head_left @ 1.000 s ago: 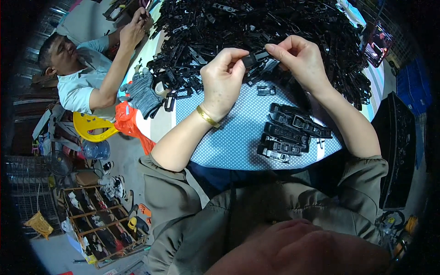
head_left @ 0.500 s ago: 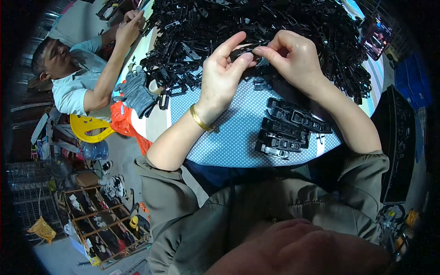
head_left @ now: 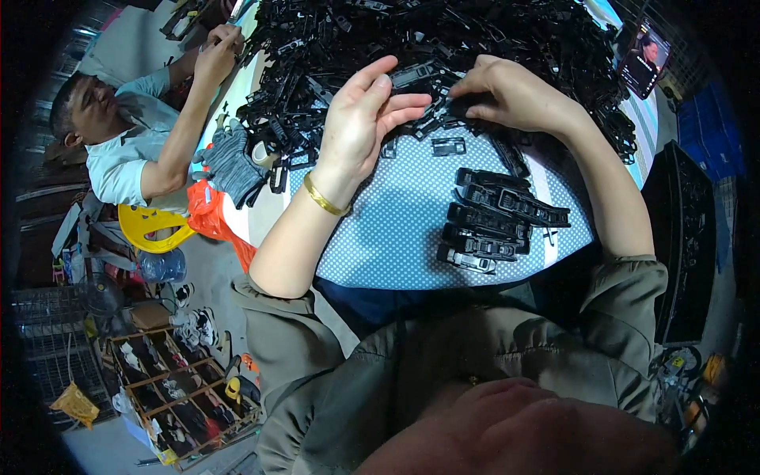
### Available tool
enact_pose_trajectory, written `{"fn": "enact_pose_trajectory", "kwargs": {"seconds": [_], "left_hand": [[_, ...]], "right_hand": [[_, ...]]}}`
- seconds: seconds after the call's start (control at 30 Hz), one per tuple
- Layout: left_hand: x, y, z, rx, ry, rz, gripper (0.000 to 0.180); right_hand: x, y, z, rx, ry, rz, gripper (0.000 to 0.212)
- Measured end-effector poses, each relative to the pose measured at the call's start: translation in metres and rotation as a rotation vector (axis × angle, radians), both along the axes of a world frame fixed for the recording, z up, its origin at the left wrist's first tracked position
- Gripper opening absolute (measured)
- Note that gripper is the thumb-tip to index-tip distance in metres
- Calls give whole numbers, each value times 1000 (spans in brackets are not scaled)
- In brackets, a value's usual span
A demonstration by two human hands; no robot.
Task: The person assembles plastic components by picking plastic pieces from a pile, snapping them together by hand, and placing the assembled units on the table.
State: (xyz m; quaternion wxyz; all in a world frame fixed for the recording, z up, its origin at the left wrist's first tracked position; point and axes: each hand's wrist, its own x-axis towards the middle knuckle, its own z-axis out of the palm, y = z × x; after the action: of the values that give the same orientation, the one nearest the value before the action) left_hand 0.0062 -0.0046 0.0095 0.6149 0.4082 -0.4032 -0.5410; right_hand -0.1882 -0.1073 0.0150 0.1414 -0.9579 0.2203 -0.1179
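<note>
My left hand (head_left: 360, 119) is raised at the near edge of a big heap of black plastic parts (head_left: 340, 32). Its fingers are spread, and I see nothing held in them. My right hand (head_left: 514, 95) reaches to the heap from the right, index finger and thumb apart with a dark gap between, fingertips close to loose parts. Between the hands lie several small black pieces. One small rectangular black part (head_left: 449, 146) rests alone on the dotted blue-white cloth (head_left: 380, 237). Nearer to me, longer black parts (head_left: 491, 222) lie stacked in a row.
A grey knitted glove (head_left: 236, 166) and a tape roll (head_left: 263, 153) lie at the table's left, beside a red plastic bag (head_left: 207, 210). A co-worker (head_left: 131, 127) sits at the far left. A phone (head_left: 644, 63) with a lit screen stands at the right edge.
My hands have moved apart; the thin black piece between their fingertips is no longer there. My left hand has shifted left and opened, and my right hand has lowered toward the heap.
</note>
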Motion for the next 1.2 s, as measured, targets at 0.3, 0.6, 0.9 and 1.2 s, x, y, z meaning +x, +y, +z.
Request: {"fn": "enact_pose_trajectory", "kwargs": {"seconds": [0.3,0.6,0.9,1.2], "left_hand": [[-19,7,0,-9,-127,-39,41],[-25,9,-10,-57,-141,-43,39],[-28,10,-8,-102,-301,41,42],[-20,12,6,-177,-251,-22,44]], "right_hand": [[2,10,14,497,-488,-26,31],[17,34,0,40,-561,-86,20],[20,47,-1,-126,-521,-67,20],[3,23,17,510,-379,-56,28]]}}
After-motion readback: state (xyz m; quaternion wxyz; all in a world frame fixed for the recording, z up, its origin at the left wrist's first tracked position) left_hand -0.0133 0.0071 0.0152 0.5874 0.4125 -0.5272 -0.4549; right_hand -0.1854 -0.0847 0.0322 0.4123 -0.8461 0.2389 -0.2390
